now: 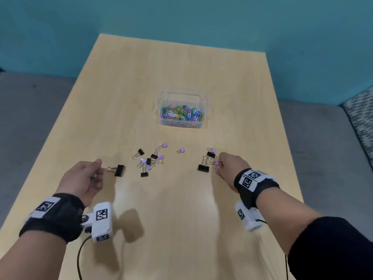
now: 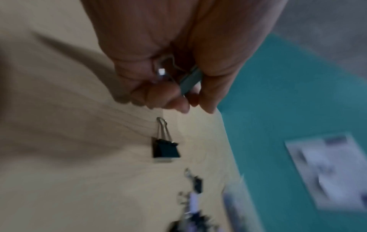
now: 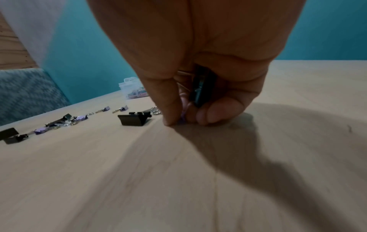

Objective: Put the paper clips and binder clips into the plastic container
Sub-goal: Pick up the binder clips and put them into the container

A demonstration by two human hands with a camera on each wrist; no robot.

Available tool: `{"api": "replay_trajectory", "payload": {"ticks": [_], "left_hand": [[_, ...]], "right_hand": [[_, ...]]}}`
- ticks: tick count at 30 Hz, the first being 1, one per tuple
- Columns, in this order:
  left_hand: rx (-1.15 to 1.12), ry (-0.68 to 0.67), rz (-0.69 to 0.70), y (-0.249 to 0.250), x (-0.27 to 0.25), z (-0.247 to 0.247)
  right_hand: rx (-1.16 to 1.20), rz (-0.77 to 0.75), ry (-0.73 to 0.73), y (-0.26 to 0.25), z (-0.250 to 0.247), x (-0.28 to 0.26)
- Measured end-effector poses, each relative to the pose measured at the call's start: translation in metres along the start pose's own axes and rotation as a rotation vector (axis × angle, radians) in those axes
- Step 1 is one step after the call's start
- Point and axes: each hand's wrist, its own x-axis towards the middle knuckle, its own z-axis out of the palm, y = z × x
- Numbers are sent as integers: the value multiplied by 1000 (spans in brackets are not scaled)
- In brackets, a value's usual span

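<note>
A clear plastic container (image 1: 181,94) filled with coloured paper clips stands mid-table, and shows small in the right wrist view (image 3: 132,90). Black and purple binder clips (image 1: 149,160) lie scattered in front of it. My left hand (image 1: 96,172) hovers beside a large black binder clip (image 1: 119,170) (image 2: 165,148); its curled fingers (image 2: 190,103) hold a binder clip (image 2: 190,80) in the palm. My right hand (image 1: 219,165) (image 3: 186,120) presses down on the table, pinching a small purple binder clip (image 1: 216,163) (image 3: 183,117) while a black clip (image 3: 202,84) sits in its palm. Another black clip (image 1: 203,168) (image 3: 135,120) lies just left of it.
The wooden table (image 1: 181,219) has bare surface near me. Grey seating flanks it, with a patterned cushion (image 1: 361,118) at the right. A teal wall stands behind. A cable (image 1: 80,255) hangs from the left wrist camera.
</note>
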Motion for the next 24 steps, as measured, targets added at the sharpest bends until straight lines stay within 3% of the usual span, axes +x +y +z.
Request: {"api": "replay_trajectory", "payload": {"ticks": [3,6,10,15,17,20,22,24], "left_hand": [[751,45,288,5,-4,13],[1264,-49,382,9,-6,25],[1440,-98,426,8,-1,35],[1458,-120,402,11,-6,45],[1481,-96,401,11,-8,45],[1484,-78,412,10,-10,44],[1447,-46,423,8,-12,43],[1269,-5,378,6,-14,41]], "right_hand": [[-28,11,-7,-2,-2,0],[-15,11,-6,-1,-1,-1],[18,3,-8,1,0,-2],[113,49,19,2,2,-3],[502,151,65,7,4,-6],[1380,308,20,14,3,-20],[1729,371,-7,19,1,-29],[1937,402,-57,24,1,-35]]}}
